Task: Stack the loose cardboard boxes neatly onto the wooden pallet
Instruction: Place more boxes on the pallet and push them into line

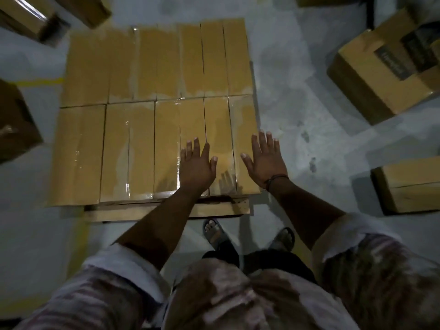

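Note:
Several taped cardboard boxes (128,148) lie flat in two rows on the wooden pallet (147,211), whose front board shows beneath them. My left hand (196,164) is spread flat, palm down, over the near right boxes. My right hand (264,158) is also spread flat with fingers straight, over the right edge of the rightmost near box (242,129). Neither hand holds anything. Whether the palms touch the cardboard is unclear.
Loose cardboard boxes lie on the grey concrete floor: one at the upper right (381,70), one at the right (409,184), one at the left edge (14,125), two at the upper left (31,17). My sandalled feet (214,231) stand just before the pallet.

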Demonstrator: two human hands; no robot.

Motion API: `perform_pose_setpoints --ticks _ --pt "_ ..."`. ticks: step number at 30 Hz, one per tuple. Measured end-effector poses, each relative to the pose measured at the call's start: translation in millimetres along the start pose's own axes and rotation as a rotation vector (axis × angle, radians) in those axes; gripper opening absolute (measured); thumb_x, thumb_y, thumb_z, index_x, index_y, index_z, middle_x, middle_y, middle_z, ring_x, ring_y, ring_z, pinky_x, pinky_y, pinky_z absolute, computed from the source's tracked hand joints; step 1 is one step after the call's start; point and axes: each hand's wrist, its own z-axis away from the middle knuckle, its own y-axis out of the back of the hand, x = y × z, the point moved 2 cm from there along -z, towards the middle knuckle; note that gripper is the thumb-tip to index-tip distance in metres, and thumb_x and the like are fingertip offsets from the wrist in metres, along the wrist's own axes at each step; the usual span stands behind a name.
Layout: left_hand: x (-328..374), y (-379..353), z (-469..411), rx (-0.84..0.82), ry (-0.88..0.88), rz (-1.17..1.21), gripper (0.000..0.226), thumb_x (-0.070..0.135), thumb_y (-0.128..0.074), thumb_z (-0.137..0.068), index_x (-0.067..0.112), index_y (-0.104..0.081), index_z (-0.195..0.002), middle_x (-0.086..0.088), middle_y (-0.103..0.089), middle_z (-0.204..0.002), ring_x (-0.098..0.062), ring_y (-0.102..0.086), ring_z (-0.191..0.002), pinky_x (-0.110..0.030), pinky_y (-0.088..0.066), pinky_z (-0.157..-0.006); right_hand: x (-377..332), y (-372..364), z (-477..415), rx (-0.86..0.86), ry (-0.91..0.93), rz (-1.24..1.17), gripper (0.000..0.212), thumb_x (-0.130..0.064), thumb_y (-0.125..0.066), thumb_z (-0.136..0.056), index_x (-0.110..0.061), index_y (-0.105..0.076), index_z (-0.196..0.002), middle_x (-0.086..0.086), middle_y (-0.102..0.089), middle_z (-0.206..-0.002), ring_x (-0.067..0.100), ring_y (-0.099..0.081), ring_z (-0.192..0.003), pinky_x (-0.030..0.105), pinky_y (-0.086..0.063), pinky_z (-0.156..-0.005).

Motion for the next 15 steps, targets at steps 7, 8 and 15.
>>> perform_pose_setpoints --ticks 7,8,15 --pt "30 39 45 0.099 -0.007 -0.009 0.06 0.052 -0.033 -0.106 0.017 -0.04 -0.155 -0.017 -0.031 -0.164 -0.038 -0.02 -0.154 -0.051 -0.011 -0.125 -1 33 49 0.067 0.093 0.009 0.084 -0.065 -0.005 -0.097 -0.013 -0.009 -0.162 0.015 -0.005 -0.169 0.034 0.005 -0.156 0.052 0.0 -0.125" --pt "38 42 48 0.109 -0.011 -0.01 0.06 0.052 -0.033 -0.106 0.018 -0.04 -0.155 -0.016 -0.031 -0.164 -0.037 -0.02 -0.154 -0.05 -0.011 -0.124 1 36 53 0.069 0.107 0.014 0.086 -0.067 -0.001 -0.095 -0.013 -0.008 -0.162 0.015 -0.004 -0.169 0.034 0.006 -0.156 0.053 0.0 -0.125" --pt "96 45 57 0.115 -0.019 0.001 0.06 0.053 -0.032 -0.106 0.021 -0.037 -0.157 -0.013 -0.029 -0.165 -0.036 -0.018 -0.155 -0.05 -0.008 -0.126 39 62 70 0.097 0.143 -0.006 0.087 -0.07 -0.001 -0.093 -0.017 -0.008 -0.162 0.014 -0.003 -0.169 0.036 0.007 -0.155 0.055 0.003 -0.124"
